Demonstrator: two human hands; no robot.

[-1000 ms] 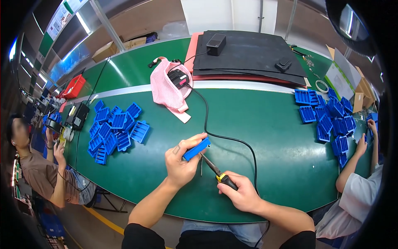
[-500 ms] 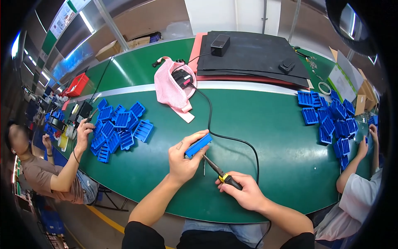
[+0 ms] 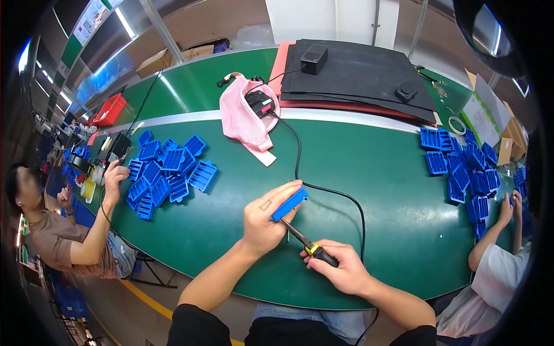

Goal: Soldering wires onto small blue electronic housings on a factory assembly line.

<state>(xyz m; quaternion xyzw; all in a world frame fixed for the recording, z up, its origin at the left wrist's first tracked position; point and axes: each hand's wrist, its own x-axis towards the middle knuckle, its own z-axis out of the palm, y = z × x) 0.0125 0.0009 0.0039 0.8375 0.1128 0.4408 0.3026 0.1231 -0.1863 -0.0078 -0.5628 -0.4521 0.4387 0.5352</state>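
My left hand [image 3: 262, 225] grips a small blue plastic slotted tray [image 3: 289, 203], held tilted above the table with its narrow side showing. Closed around the black-and-yellow handle of long-nose pliers [image 3: 297, 233] is my right hand [image 3: 340, 268]. The pliers' slim metal jaws reach the lower end of the tray; whether they grip anything there is hidden. A thin metal piece shows just below my left fingers, too small to name.
Piles of blue trays lie at left [image 3: 173, 164] and right [image 3: 476, 167]. A black cable [image 3: 346, 202] crosses the green table [image 3: 404, 242] from a pink mesh pouch [image 3: 242, 112]. Black sheets [image 3: 358, 75] lie behind. Co-workers sit at left [image 3: 72, 245] and right [image 3: 490, 282].
My left hand and the blue tray have moved slightly right and down, toward the pliers. My right hand stays nearly in place. The view has shifted a little.
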